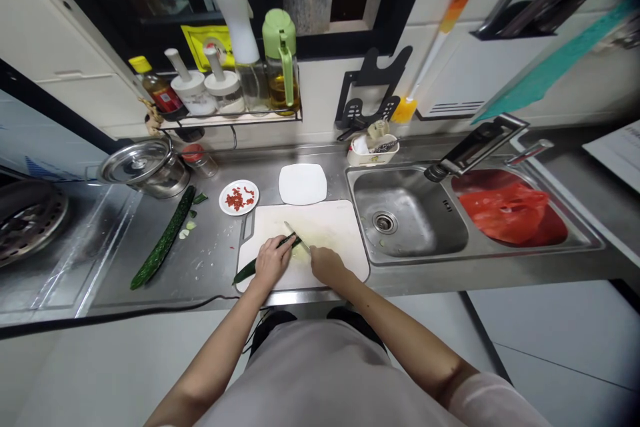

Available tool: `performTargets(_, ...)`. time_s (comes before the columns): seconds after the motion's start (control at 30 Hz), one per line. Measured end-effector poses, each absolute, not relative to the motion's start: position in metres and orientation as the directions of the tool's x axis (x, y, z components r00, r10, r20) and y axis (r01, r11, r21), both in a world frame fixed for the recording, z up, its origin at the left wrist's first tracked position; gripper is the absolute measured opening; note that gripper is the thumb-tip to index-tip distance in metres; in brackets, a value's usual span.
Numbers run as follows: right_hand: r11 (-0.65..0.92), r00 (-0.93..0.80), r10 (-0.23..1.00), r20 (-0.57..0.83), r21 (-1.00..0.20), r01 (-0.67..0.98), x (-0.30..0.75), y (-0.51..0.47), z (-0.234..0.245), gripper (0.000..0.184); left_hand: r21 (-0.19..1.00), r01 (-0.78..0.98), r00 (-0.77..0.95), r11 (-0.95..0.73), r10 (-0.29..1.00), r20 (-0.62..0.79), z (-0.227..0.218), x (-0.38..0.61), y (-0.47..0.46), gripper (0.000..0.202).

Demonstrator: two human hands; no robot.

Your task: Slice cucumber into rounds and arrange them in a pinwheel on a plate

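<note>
A white cutting board lies on the steel counter in front of me. Across its left half runs a dark green cucumber, which my left hand grips from above, fingers near its right end. My right hand is closed around the handle of a knife, whose blade is at the cucumber's right end, close to my left fingertips. Pale wet marks show on the board beside the blade. A second whole cucumber rests on the counter to the left, with small green and white scraps beside it.
Behind the board are a white square plate and a small plate of chopped red pieces. A lidded pot stands back left. To the right is a sink, with a red plastic bag in its second basin. A cable runs along the front edge.
</note>
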State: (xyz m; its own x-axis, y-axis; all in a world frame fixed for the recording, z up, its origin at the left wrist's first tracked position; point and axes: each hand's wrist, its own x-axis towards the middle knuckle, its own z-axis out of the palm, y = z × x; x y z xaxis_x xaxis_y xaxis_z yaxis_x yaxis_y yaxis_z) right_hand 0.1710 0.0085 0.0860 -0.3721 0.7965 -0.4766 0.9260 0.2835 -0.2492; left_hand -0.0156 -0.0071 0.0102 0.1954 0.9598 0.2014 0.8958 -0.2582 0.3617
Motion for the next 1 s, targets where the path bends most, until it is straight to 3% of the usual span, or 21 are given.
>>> performTargets(0.23, 0.277, -0.357, 0.769, -0.529, -0.228, 0.933, 0.178, 0.004, 0.085, 0.029, 0.368, 0.893, 0.196, -0.26, 0.96, 0.201, 0.011, -0.016, -0.006, 0.036)
performTargets(1.0, 0.289, -0.386, 0.801, -0.457, -0.269, 0.919, 0.166, 0.014, 0.064, 0.032, 0.367, 0.898, 0.195, -0.242, 0.968, 0.16, 0.012, -0.016, -0.005, 0.037)
